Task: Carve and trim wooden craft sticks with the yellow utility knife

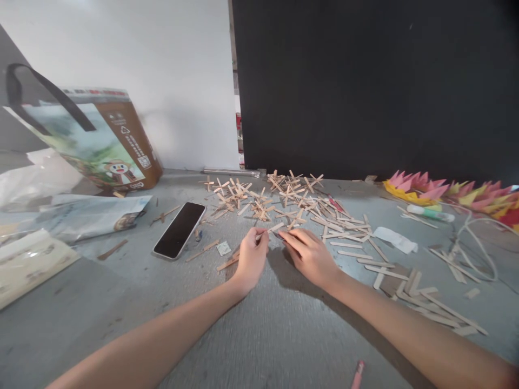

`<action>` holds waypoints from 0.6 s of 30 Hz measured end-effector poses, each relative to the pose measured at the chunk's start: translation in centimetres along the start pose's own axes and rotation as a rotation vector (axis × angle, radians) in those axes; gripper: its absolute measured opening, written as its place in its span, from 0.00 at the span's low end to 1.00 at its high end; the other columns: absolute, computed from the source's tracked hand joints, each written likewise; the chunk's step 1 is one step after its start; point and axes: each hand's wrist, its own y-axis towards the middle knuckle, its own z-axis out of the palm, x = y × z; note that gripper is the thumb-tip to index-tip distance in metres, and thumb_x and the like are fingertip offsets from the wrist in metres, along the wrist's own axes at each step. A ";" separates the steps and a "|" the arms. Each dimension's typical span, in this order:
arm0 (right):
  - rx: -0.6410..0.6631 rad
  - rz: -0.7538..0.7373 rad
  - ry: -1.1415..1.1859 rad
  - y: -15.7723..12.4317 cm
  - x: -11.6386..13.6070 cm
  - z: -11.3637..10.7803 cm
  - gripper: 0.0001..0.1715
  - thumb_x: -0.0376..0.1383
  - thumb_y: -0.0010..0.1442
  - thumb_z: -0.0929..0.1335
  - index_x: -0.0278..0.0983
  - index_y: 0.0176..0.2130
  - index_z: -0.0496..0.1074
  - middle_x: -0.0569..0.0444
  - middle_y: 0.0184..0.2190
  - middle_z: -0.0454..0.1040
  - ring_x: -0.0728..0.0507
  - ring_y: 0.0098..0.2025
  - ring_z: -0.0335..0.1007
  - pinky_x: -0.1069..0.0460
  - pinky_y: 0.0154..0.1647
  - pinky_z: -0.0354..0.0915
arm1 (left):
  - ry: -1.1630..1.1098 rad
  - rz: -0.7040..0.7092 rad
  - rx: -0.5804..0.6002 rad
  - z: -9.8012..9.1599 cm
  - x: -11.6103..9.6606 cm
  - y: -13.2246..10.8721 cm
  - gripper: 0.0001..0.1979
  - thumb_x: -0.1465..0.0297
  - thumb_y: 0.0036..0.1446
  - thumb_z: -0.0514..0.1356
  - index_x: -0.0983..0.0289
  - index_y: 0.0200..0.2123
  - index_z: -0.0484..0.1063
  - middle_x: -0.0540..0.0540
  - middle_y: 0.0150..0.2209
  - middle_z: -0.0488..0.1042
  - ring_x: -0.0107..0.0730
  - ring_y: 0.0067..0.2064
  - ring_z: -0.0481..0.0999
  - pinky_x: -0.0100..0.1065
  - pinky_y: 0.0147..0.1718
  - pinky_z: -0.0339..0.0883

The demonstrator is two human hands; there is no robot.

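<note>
My left hand (pixel 252 257) pinches a flat wooden craft stick (pixel 271 230) that points right and slightly away from me. My right hand (pixel 308 253) lies palm down beside it, fingers stretched toward the stick's end and pressing something small and dark on the grey surface (pixel 259 335); what lies beneath the fingers is hidden. Just beyond both hands sits a pile of small wooden stick crosses (pixel 263 197). Loose plain sticks (pixel 348 232) spread out to the right of my right hand.
A black phone (pixel 179 229) lies left of the hands. A paper shopping bag (pixel 101 143) and plastic wrappers (pixel 73 216) sit at far left. Pink and yellow paper flowers (pixel 446 192), a glue tube (pixel 430 213) and a white cord (pixel 478 248) are at right. A black board (pixel 373 86) stands behind.
</note>
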 end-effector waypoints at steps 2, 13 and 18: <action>0.024 -0.004 0.029 0.1 0.1 -0.1 0.20 0.31 0.73 0.64 0.40 0.62 0.71 0.46 0.45 0.78 0.38 0.46 0.75 0.42 0.49 0.73 | -0.039 -0.014 0.008 0.1 -0.2 0.0 0.11 0.60 0.64 0.60 0.63 0.38 0.70 0.42 0.19 0.59 0.24 0.21 0.59 0.27 0.22 0.50; 0.038 0.025 0.144 0.0 0.2 0.0 0.21 0.32 0.74 0.64 0.42 0.63 0.71 0.46 0.46 0.77 0.38 0.48 0.75 0.42 0.51 0.73 | -0.236 -0.013 0.008 0.6 -0.2 0.2 0.19 0.53 0.59 0.65 0.61 0.33 0.65 0.42 0.22 0.58 0.22 0.22 0.56 0.26 0.21 0.50; 0.035 0.018 0.149 0.0 0.1 0.0 0.21 0.32 0.74 0.64 0.42 0.62 0.71 0.46 0.47 0.77 0.38 0.49 0.75 0.42 0.51 0.74 | -0.258 0.018 0.033 0.6 -0.1 0.1 0.25 0.47 0.59 0.63 0.60 0.29 0.59 0.42 0.24 0.54 0.22 0.24 0.55 0.26 0.23 0.52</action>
